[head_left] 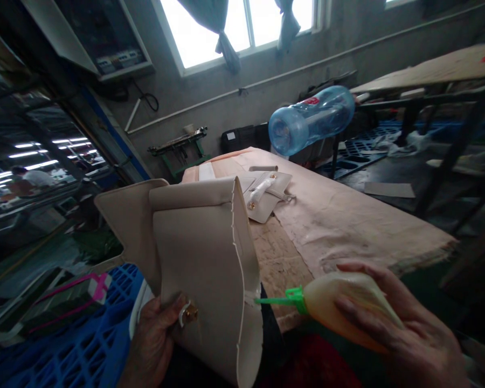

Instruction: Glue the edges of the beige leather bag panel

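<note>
Right hand [404, 328] grips the glue bottle [347, 307], fingers wrapped round its body; its long axis and green nozzle [281, 299] point toward 9 o'clock, tip touching the leather panel's [204, 269] edge. Left hand [153, 339] pinches the panel's lower edge by the clasp [191, 312].

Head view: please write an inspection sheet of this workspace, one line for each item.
Surface: table covered by a pinkish cloth.
Job's things: beige bag panel with a brass stud; squeeze bottle, its green nozzle at the panel's edge.
Clutter: finished beige piece, blue water bottle.
Grippers: left hand holds the panel; right hand grips the squeeze bottle.
Cables: a dark cable on the wall.
Surroundings: blue crate, window, workbench.
</note>
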### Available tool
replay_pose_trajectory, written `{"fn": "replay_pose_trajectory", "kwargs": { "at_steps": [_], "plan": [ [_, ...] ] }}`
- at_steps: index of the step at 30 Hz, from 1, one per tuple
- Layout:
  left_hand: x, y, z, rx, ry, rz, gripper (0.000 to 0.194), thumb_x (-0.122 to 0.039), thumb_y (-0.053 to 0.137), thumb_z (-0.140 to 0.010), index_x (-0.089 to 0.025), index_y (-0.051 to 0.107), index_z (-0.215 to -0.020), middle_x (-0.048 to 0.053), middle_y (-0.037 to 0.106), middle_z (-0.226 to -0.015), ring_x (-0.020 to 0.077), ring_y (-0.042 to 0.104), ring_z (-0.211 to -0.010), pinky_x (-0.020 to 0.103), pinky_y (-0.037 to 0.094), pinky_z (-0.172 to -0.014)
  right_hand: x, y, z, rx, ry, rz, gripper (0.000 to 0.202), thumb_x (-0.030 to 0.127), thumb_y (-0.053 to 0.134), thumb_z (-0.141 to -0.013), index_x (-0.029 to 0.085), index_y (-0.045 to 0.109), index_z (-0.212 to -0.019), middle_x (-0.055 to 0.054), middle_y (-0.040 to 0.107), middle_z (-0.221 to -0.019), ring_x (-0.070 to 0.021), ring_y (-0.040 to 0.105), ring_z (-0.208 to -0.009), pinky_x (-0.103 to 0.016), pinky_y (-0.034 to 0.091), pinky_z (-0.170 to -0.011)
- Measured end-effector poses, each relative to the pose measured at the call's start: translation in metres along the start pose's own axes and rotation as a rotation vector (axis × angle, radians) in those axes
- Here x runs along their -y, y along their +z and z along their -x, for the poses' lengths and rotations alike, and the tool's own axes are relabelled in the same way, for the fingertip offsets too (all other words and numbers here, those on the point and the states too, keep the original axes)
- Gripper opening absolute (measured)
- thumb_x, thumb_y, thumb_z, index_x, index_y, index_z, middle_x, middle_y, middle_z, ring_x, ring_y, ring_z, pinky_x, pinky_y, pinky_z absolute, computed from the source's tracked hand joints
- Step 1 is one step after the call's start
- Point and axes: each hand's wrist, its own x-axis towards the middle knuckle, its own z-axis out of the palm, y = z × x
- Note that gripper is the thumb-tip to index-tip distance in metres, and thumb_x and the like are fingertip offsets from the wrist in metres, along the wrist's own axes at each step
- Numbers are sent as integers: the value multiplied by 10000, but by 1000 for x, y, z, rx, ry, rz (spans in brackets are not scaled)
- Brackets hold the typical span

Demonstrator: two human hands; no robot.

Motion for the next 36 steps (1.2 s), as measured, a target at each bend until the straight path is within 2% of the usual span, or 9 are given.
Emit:
{"fn": "replay_pose_trajectory", "kwargs": {
  "at_steps": [7, 13, 16, 21, 26, 29, 31, 33, 36],
  "plan": [
    [1, -1, 1, 20, 5, 45, 384, -193, 890, -292, -138, 705, -624, 33, 687, -619, 148, 629, -548, 184, 528, -514, -4, -5, 2, 48, -41, 30, 392, 482, 747, -507, 297, 649, -839, 58, 652, -681, -143, 563, -559, -179, 432, -488],
    [0, -2, 7, 21, 15, 39, 368, -207, 891, -276, -129, 693, -576, 30, 667, -567, 131, 604, -495, 170, 510, -468, -1, -7, -4, 75, -39, 25, 414, 501, 743, -532, 295, 629, -873, 48, 671, -815, -147, 578, -662, -166, 418, -501],
    [0, -3, 9, 6, 11, 39, 395, -223, 900, -256, -133, 699, -584, 34, 675, -583, 134, 611, -511, 163, 509, -468, -2, -10, -9, 132, -35, -6, 465, 495, 765, -505, 282, 625, -894, 28, 664, -792, -163, 589, -638, -177, 436, -478],
    [1, -4, 10, 10, 7, 34, 389, -221, 899, -265, -129, 702, -588, 29, 668, -572, 128, 606, -508, 156, 511, -477, -4, -9, -7, 72, -116, 70, 409, 504, 725, -569, 281, 635, -899, 26, 673, -895, -157, 599, -683, -165, 438, -487],
    [5, -8, 10, 1, 22, 50, 402, -213, 897, -266, -128, 688, -598, 30, 673, -603, 131, 607, -524, 168, 516, -484, -11, -13, -10, 185, -262, 114, 369, 497, 723, -578, 296, 637, -874, 33, 690, -736, -147, 603, -525, -171, 450, -416],
    [6, -9, 9, -12, 50, 49, 398, -220, 897, -281, -126, 679, -599, 15, 656, -575, 111, 584, -492, 158, 504, -471, -9, -16, -12, 192, -286, 126, 346, 493, 716, -592, 292, 635, -862, 35, 682, -703, -139, 605, -515, -159, 450, -409],
    [6, -8, 11, -19, 48, 40, 426, -221, 897, -257, -116, 682, -609, 33, 668, -596, 136, 603, -514, 178, 516, -479, -6, -16, -11, 203, -282, 148, 339, 486, 717, -593, 282, 631, -850, 36, 668, -661, -133, 598, -499, -152, 448, -411],
    [6, -7, 13, -24, 31, 32, 453, -220, 895, -243, -110, 688, -630, 55, 683, -625, 165, 623, -541, 205, 530, -494, -5, -16, -9, 208, -291, 139, 333, 482, 715, -604, 280, 631, -855, 36, 672, -671, -125, 597, -497, -142, 445, -414],
    [3, -4, 16, -41, 26, 44, 431, -229, 894, -249, -105, 672, -596, 57, 674, -598, 152, 610, -512, 196, 521, -483, -6, -18, -7, 238, -275, 151, 343, 482, 720, -616, 286, 630, -882, 29, 691, -758, -130, 622, -556, -138, 460, -445]
  ]
}}
